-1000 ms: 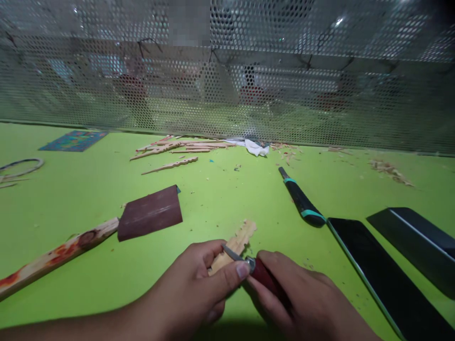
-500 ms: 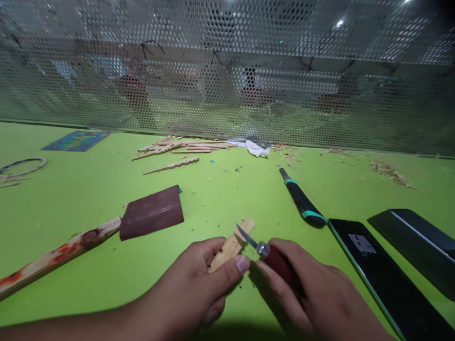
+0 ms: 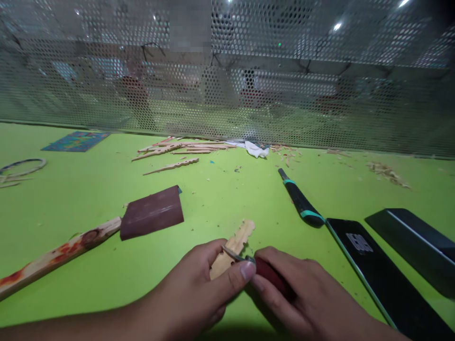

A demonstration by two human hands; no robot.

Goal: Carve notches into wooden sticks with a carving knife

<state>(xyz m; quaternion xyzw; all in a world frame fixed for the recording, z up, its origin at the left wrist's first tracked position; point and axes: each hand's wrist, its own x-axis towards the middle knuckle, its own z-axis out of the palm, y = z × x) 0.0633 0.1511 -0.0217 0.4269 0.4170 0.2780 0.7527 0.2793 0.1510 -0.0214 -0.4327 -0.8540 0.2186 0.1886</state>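
A small pale wooden piece [image 3: 241, 237] with notched edges is gripped between the thumb and fingers of my left hand [image 3: 202, 279], its upper end pointing away from me. My right hand [image 3: 302, 289] is closed around the dark red handle of a carving knife [image 3: 272, 276]. The knife's thin blade lies across the lower part of the wood, close to my left thumb, and that thumb is against the metal collar of the knife.
Brown sandpaper [image 3: 152, 212] and a stained stick [image 3: 64, 253] lie left. A black-and-teal tool [image 3: 302, 203], a phone [image 3: 380, 270] and a dark case [image 3: 415, 246] lie right. Carved sticks [image 3: 170, 166] and a white tissue [image 3: 256, 149] are near the perforated screen [image 3: 227, 94].
The knife blade has moved down along the wood toward my left thumb, and my right hand has come left, so the two hands now meet.
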